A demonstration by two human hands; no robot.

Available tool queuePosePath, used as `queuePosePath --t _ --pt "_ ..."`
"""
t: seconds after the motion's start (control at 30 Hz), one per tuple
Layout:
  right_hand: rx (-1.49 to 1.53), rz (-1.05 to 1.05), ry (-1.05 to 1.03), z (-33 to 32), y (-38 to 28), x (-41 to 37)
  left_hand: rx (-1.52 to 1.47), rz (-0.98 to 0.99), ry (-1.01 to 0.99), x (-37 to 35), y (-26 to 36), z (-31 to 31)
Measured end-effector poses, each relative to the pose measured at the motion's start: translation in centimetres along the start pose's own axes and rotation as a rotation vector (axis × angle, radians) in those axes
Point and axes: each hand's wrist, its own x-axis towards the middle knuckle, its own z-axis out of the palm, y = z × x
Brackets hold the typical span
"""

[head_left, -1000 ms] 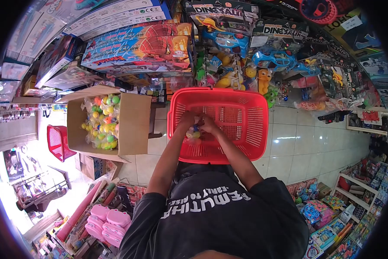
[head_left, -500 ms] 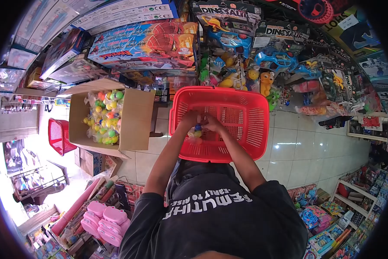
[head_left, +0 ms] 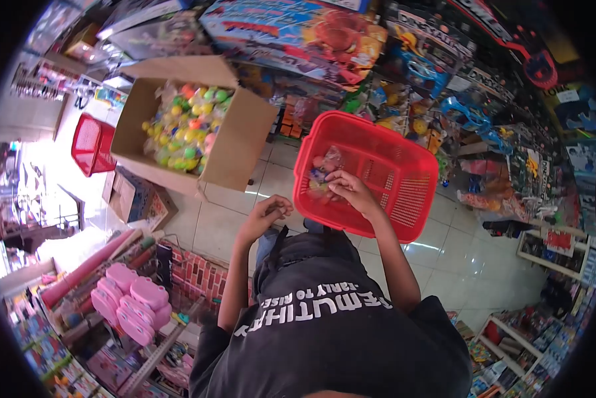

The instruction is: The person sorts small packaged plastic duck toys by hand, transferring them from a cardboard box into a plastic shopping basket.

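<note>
A red plastic basket (head_left: 404,142) with slotted sides lies in front of me. In its left end is a clear plastic bag of small coloured balls (head_left: 326,162), with pinkish and bluish ones showing. My right hand (head_left: 352,191) is over the basket beside this bag, its fingers loosely bent and apart, with nothing visible in them. Outside the basket's left rim hovers my left hand (head_left: 267,215), empty, fingers half curled and spread. Left of the basket stands an open cardboard box (head_left: 235,142) filled with bagged balls (head_left: 188,126), mostly yellow, green and orange.
Another red basket (head_left: 92,146) stands behind the box on the left. Boxed toys (head_left: 298,40) and hanging dinosaur toy packs (head_left: 470,116) line the shelf ahead. Pink cases (head_left: 132,298) hang at lower left. Shiny floor tiles (head_left: 444,245) run to the right.
My left hand has come out of the basket to its left side. My right hand stays over the basket, fingers looser. The view has turned, so box and basket appear tilted.
</note>
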Motion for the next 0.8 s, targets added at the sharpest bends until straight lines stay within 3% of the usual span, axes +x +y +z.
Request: queuePosePath --t 0.07,0.13,0.2,0.27,0.3,0.37,0.47,0.5,0.63,0.7,0.8 --pt "0.047 0.003 -0.06 3.3 -0.9 0.3 -0.037 0.014 0.129 -2.1 -8.0 -2.9" --pt "0.089 0.014 -0.221 6.7 -1.4 1.0 0.201 -0.13 0.259 -5.1 -16.9 -6.1" --pt "0.124 0.036 -0.299 10.1 -1.7 1.7 0.653 -0.142 0.285 -9.0 -28.5 -9.8" --pt "0.125 0.06 -0.41 13.3 -0.9 2.4 0.41 -0.53 0.28 -13.2 -28.0 -10.4" --pt "0.118 0.058 -0.419 14.7 0.0 2.9 0.405 -0.524 0.29 -15.1 -29.6 -10.9" --pt "-0.009 0.19 -0.443 17.2 2.9 4.1 0.031 -0.685 0.514 -18.6 -34.0 -12.4" --pt "0.013 0.364 -0.338 17.9 9.6 5.3 0.134 -0.761 0.529 -22.3 -32.9 -13.4" --pt "0.032 0.373 -0.237 17.7 11.9 5.4 0.062 -0.666 0.53 -23.5 -34.9 -14.3" --pt "0.074 0.406 0.341 15.8 21.9 4.1 0.018 -0.597 0.55 -26.2 -33.5 -15.9" --pt "0.087 0.541 0.457 15.4 24.6 2.6 -0.058 -0.653 0.572 -27.0 -32.7 -16.7" --pt "0.017 0.621 0.466 16.7 25.1 1.4 -0.102 -0.597 0.657 -27.6 -32.3 -17.8"
